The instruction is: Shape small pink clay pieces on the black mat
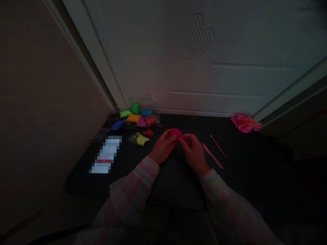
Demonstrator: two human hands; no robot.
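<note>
A lump of bright pink modelling clay is held above the dark table in my left hand, whose fingers are closed around it. My right hand meets it from the other side, with thumb and fingertips pressed against the clay. More pink-red shows under the curled fingers of the right hand; whether it is the same lump I cannot tell. Just right of that hand lie a pink plastic clay knife and a thin pink stick.
Several packets of coloured clay, an orange one among them, lie at the back left. Nearer are a yellow-green packet and a small orange-red piece. A blurred bright screen is at left, a pink flower-like item back right.
</note>
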